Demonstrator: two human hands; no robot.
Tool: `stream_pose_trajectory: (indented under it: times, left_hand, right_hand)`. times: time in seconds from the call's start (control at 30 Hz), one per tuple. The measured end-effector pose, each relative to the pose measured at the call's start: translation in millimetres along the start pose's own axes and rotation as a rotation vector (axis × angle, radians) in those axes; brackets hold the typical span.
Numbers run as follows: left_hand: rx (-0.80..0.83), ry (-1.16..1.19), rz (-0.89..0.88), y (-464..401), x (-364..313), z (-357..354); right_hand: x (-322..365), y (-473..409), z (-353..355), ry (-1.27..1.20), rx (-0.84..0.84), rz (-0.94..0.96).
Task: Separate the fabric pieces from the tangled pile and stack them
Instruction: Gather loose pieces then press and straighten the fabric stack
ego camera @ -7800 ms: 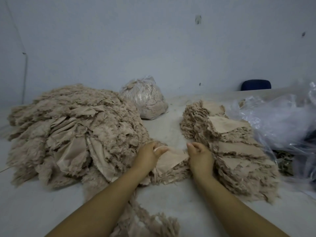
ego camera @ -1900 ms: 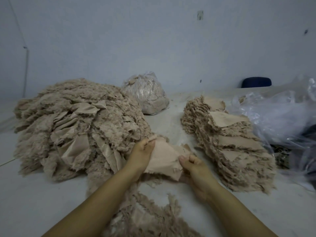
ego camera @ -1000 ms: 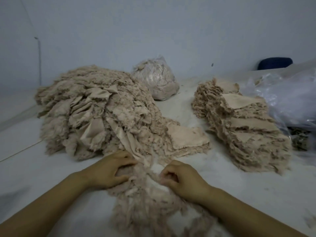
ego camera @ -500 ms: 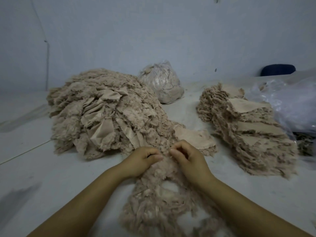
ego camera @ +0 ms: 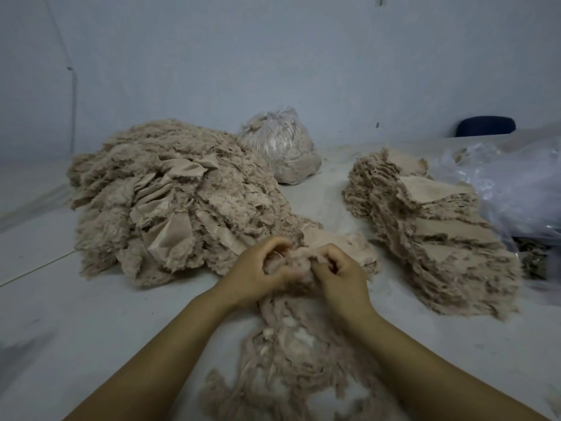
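Note:
A large tangled pile of beige frayed fabric pieces [ego camera: 170, 199] fills the left of the table. A strand of tangled pieces [ego camera: 291, 354] runs from it toward me. My left hand [ego camera: 255, 271] and my right hand [ego camera: 340, 275] sit close together, both gripping a bunched clump of fabric [ego camera: 296, 262] at the top of that strand. Just behind my hands lies a small flat stack of pieces [ego camera: 355, 250]. A tall stack of separated pieces [ego camera: 434, 232] stands on the right.
A clear plastic bag stuffed with beige scraps [ego camera: 282, 147] stands at the back against the wall. Crumpled clear plastic sheeting [ego camera: 516, 189] lies at the far right, a dark blue chair back [ego camera: 485, 126] behind it. The pale table [ego camera: 91, 323] stretches to my left.
Both hands let go of the flat piece, left on the small stack, dropped to the tangled strand, and have now lifted a bunched clump between them.

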State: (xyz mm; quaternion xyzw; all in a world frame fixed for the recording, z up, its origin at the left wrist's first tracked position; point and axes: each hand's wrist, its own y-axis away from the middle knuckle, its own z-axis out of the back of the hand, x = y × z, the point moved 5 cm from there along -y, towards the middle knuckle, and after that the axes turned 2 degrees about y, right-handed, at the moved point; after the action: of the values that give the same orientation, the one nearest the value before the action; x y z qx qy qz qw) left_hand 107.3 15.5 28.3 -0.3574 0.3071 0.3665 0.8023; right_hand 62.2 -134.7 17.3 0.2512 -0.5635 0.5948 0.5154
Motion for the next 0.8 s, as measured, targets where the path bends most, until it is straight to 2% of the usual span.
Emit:
stream_pose_trajectory:
  times: [0.03,0.07,0.13,0.17,0.23,0.33,0.47,0.63,0.7,0.8]
  left_hand:
    - [0.02,-0.116,-0.04,2,1,-2]
    - [0.03,-0.116,-0.019,4,7,-3]
    - [0.013,0.08,0.098,10,18,-2]
    - [0.02,0.178,0.158,14,23,0]
    - [0.074,0.265,0.263,20,29,3]
    - [0.065,0.436,0.274,14,18,-3]
    - [0.093,0.53,0.345,0,-1,-31]
    - [-0.05,0.62,0.43,-7,-6,-44]
    - [-0.024,0.582,0.41,-8,-9,-51]
    - [0.002,0.472,0.35,-7,-12,-59]
  right_hand:
    - [-9,-1,3,-0.136,-0.027,-0.094]
    - [-17,-2,5,-0.3,-0.065,-0.19]
    - [-25,-3,14,-0.598,-0.136,-0.361]
    - [-27,-5,19,-0.661,-0.14,-0.406]
    - [-30,-7,28,-0.589,-0.058,-0.441]
    - [-36,-3,20,-0.525,0.104,-0.498]
    - [-32,4,8,-0.627,0.109,-0.47]
    - [-38,7,18,-0.601,0.017,-0.534]
    - [-37,8,17,-0.597,0.035,-0.532]
    - [-34,5,17,-0.433,0.005,-0.42]
